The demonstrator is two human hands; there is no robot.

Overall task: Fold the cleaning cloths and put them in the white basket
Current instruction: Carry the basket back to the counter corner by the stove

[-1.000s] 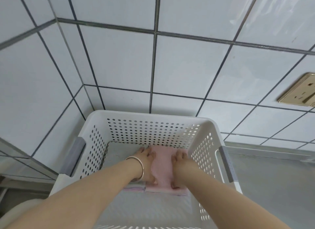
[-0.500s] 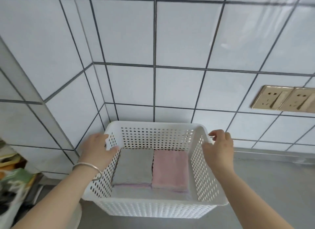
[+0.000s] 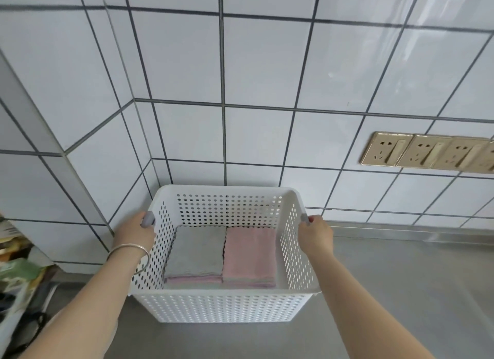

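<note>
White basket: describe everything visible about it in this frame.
The white basket looks like plastic, rectangular, open-topped, its walls perforated with holes. Grey handles sit on both short sides; the left hand grips one, the right hand the other. It is upright over the grey counter, near the tiled corner. Inside lie two stacks of folded cloths, grey-topped and pink-topped.

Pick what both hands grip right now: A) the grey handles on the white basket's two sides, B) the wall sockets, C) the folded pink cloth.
A: the left hand and right hand each hold a grey handle of the white basket.
</note>
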